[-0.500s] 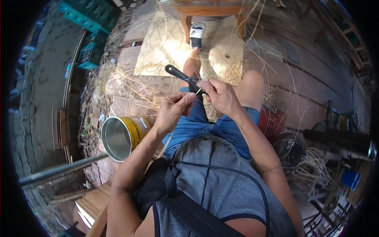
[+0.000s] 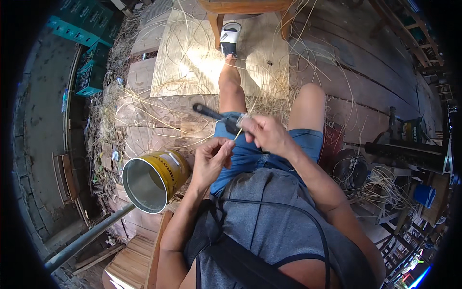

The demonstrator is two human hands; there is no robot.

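Over my lap, my right hand (image 2: 270, 136) is closed around a black-handled tool (image 2: 210, 112) with a hole in the handle's end. The handle sticks out to the left, blurred, and its working end is hidden by my fingers. Close by on the left, my left hand (image 2: 211, 161) pinches a thin pale strip (image 2: 238, 134), like split cane or rattan. This strip runs up from my left fingertips to the tool in my right hand. The two hands are a short gap apart.
A yellow bucket (image 2: 179, 166) stands at my left beside a metal pole (image 2: 91, 237). Loose strips litter the plywood sheet (image 2: 168, 58) and planks ahead, near a wooden stool (image 2: 248, 6). Coiled strips (image 2: 382, 190) lie at right; green crates (image 2: 91, 72) stand far left.
The tool's handle has tipped flatter, and my right hand has turned with it. My left hand keeps its pinch on the strip, a little lower. The whole view has shifted slightly.
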